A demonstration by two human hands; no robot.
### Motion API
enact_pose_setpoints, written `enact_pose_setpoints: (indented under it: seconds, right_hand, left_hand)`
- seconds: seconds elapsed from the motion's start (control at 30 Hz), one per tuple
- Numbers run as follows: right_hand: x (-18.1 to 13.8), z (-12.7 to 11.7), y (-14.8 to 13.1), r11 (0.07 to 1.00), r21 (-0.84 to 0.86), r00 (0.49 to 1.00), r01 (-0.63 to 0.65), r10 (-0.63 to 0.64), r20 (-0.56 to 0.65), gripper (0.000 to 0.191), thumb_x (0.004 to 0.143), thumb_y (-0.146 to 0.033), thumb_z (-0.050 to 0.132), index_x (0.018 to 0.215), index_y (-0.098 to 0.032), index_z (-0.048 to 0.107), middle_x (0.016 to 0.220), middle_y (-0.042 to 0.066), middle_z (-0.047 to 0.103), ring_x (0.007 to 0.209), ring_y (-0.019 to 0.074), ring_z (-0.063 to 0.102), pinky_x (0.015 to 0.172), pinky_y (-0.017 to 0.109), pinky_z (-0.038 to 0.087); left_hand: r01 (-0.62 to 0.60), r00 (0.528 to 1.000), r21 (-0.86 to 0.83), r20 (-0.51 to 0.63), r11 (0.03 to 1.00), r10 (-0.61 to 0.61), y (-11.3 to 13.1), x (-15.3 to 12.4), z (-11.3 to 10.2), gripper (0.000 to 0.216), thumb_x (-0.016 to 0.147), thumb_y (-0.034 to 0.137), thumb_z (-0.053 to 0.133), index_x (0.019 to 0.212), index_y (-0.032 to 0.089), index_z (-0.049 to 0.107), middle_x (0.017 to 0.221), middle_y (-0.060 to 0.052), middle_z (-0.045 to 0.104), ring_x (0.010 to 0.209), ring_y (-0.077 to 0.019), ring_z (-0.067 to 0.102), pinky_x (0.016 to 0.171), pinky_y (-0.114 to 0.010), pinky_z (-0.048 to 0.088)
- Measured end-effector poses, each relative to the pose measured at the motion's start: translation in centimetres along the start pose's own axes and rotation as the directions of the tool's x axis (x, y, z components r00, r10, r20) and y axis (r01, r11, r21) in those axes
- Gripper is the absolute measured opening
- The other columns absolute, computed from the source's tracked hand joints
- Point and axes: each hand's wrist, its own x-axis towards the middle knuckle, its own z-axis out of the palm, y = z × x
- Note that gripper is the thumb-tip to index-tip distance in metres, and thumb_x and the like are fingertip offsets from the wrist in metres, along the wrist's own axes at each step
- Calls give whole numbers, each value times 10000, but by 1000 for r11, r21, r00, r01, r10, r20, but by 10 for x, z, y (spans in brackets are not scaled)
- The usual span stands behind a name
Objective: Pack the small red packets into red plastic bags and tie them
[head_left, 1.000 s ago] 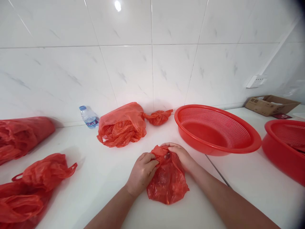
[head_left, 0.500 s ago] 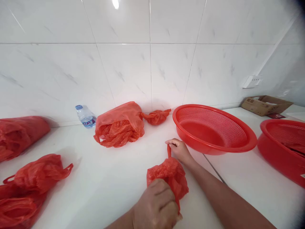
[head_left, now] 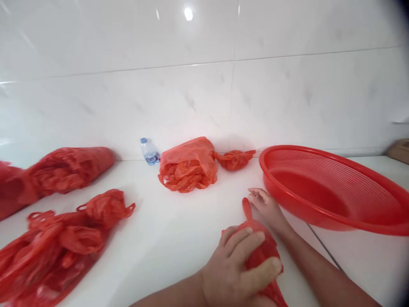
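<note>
A small red plastic bag (head_left: 262,251) lies bunched on the white counter (head_left: 166,238) in front of me. My left hand (head_left: 238,268) is wrapped round its body from the near side. My right hand (head_left: 266,209) pinches the bag's twisted handle, which sticks up at the far side. A wide red colander basket (head_left: 332,192) stands just right of my right hand.
A stuffed red bag (head_left: 188,164) and a small knotted one (head_left: 234,158) lie against the tiled wall, with a small water bottle (head_left: 149,151) to their left. More red bags (head_left: 64,238) are piled at the left, with a long roll of bags (head_left: 64,168) behind them.
The view has swung left and blurred. My left hand has closed further over the bag's body. My right hand still holds the twisted handle.
</note>
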Motion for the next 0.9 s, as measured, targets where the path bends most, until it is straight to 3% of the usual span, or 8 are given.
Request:
enact_pose_setpoints:
  seconds: [0.07,0.17,0.23,0.33,0.53,0.73,0.83,0.9]
  right_hand:
    - [-1,1,-1,999,-52,999,-14,17,49,344,809,-432,498,1047,-206,601,1046,59,642,952,209,597,849,338,463]
    - [-3,0,-5,993,-116,990,-20,36,137,310,809,-432,485,1004,-226,610,1076,44,648,985,215,597,865,338,460]
    - [-4,-2,-6,989,-147,983,-21,48,176,309,801,-451,484,979,-236,616,1074,37,652,994,223,597,875,348,458]
    - [-2,-4,-4,981,-192,978,-36,74,194,325,783,-485,488,955,-244,622,1077,37,655,1017,242,588,893,374,453]
    - [0,-5,4,964,-259,973,-68,121,197,350,783,-520,474,989,-280,624,1120,21,646,1048,247,581,879,382,471]
    - [0,-3,9,954,-294,972,-60,123,201,330,772,-518,485,978,-300,621,1120,0,644,1049,231,581,862,348,479]
    - [1,-2,11,948,-311,970,-65,134,205,323,774,-519,485,988,-313,613,1132,-12,639,1047,223,581,853,339,482]
    - [1,-1,12,947,-317,970,-54,126,210,316,778,-512,483,987,-313,612,1130,-14,639,1042,219,583,853,333,482]
  left_hand:
    - [134,974,75,173,988,-146,-4,-2,4,657,746,608,576,1278,240,462,1379,-179,408,1268,-339,388,1001,-510,348]
    - [293,868,92,391,952,-305,-10,-5,8,706,722,488,657,1346,288,395,1452,-167,304,1227,-337,433,924,-466,433]
    - [334,822,81,462,939,-332,-14,-7,8,568,761,385,633,1294,306,453,1425,-128,354,1086,-278,541,857,-411,479]
    - [374,799,74,480,924,-362,-19,-14,3,307,814,254,548,1118,266,584,1284,-74,505,933,-205,591,821,-353,493]
    - [571,766,25,344,820,-544,-29,-39,-22,336,677,43,527,951,199,644,1013,-62,623,899,-192,592,792,-302,498]
    - [768,635,23,96,640,-766,-44,-71,-70,464,554,-81,371,811,194,643,943,-43,615,821,-157,595,702,-263,496]
    - [771,636,114,-73,627,-769,-53,-89,-98,446,582,-79,363,810,200,625,935,-39,601,838,-157,594,711,-271,499]
    - [780,624,276,-273,562,-732,-58,-96,-116,408,646,-53,397,858,206,631,1035,-64,577,950,-189,577,801,-327,495]
